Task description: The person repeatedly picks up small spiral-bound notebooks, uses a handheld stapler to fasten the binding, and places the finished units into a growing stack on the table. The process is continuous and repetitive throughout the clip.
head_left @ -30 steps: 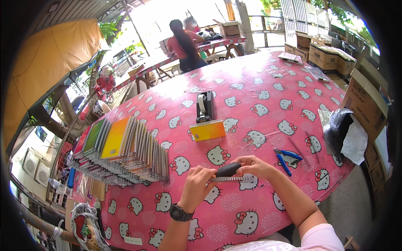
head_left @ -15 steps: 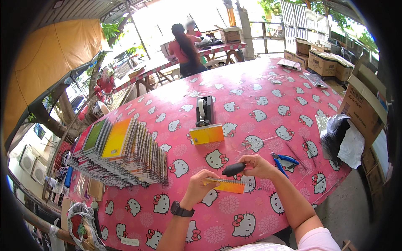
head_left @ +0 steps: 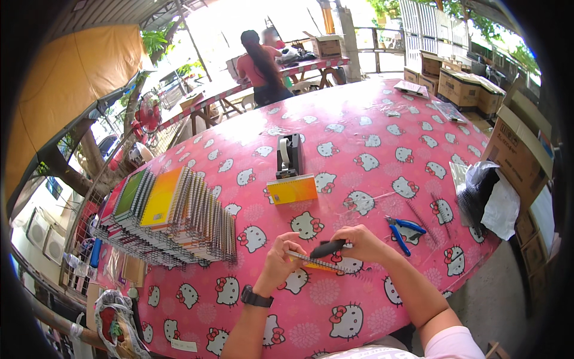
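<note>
My left hand [head_left: 280, 263], a dark watch on its wrist, grips a small yellow-orange spiral notebook [head_left: 323, 265] by one end. The notebook is tilted so its wire coil faces up, and loose coil sticks out past its right end. In my right hand [head_left: 360, 242] is a black rounded object [head_left: 327, 248], its kind unclear, held right over the coil; whether it touches the wire I cannot tell. Just beyond, a yellow spiral notebook [head_left: 292, 190] lies in front of a black tape dispenser [head_left: 290, 155]. Blue-handled pliers [head_left: 406, 235] rest open to the right.
Stacks of spiral notebooks [head_left: 170, 218] stand at the left on the pink patterned tablecloth [head_left: 326, 293]. Loose wire coils [head_left: 421, 220] lie right of the pliers. Plastic wrapping [head_left: 499, 203] and cardboard boxes [head_left: 517, 146] line the right side. Another person [head_left: 260, 69] stands at a far table.
My left hand has turned the notebook so its coiled edge shows upward. The black object in my right hand has moved left and down, closer to the coil.
</note>
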`<control>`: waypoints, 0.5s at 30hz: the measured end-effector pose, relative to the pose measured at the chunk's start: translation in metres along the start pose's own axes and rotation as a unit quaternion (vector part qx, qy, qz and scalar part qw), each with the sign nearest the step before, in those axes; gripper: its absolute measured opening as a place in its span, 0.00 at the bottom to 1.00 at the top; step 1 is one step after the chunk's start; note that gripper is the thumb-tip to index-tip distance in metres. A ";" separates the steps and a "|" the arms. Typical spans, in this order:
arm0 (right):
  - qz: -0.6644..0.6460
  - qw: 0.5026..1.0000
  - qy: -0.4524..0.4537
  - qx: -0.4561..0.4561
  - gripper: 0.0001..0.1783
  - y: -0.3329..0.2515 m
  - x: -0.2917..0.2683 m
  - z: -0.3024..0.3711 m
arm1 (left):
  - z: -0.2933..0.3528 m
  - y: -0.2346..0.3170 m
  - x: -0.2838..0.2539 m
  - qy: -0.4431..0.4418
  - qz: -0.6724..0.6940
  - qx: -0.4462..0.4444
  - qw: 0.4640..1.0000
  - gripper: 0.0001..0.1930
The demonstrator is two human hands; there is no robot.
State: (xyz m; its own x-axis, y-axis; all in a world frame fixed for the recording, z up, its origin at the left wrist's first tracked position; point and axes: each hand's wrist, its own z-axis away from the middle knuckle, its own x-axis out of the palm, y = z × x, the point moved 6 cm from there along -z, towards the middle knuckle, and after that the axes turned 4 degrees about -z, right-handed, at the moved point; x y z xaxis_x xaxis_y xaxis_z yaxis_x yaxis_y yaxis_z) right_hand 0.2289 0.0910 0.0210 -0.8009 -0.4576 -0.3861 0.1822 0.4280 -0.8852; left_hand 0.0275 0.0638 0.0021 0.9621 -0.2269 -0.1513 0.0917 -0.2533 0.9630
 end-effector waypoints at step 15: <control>0.043 0.998 0.052 -0.018 0.19 -0.006 0.009 -0.002 | 0.001 0.002 -0.024 0.047 -0.135 0.003 0.990 0.14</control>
State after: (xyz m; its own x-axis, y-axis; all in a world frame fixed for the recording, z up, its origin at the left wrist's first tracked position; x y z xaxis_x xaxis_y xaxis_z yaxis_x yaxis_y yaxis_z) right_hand 0.2200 0.0857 0.0234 -0.8379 -0.3355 -0.4304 0.2347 0.4904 -0.8393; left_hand 0.0048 0.0680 0.0076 0.9226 -0.0609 -0.3809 0.3474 -0.2980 0.8891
